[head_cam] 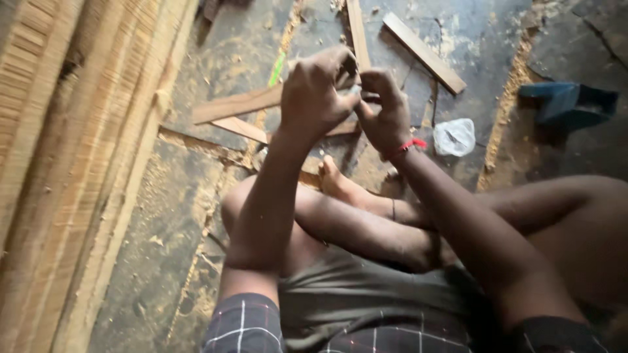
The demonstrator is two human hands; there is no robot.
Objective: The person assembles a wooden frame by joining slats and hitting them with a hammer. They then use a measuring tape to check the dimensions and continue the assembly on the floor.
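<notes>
Crossed bare legs (366,222) are seen nearest. Above them, the left hand (314,91) and right hand (386,111) are closed together on a small object (356,88), too hidden to identify. Beyond lie wooden strips (425,52), a plastic bag (454,136) and sawdust (507,98).

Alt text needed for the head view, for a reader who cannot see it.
A seated person's left hand and right hand meet, pinching something too small to identify, above wood strips on a dusty floor. Stacked planks lie at left; a plastic bag lies at right.
</notes>
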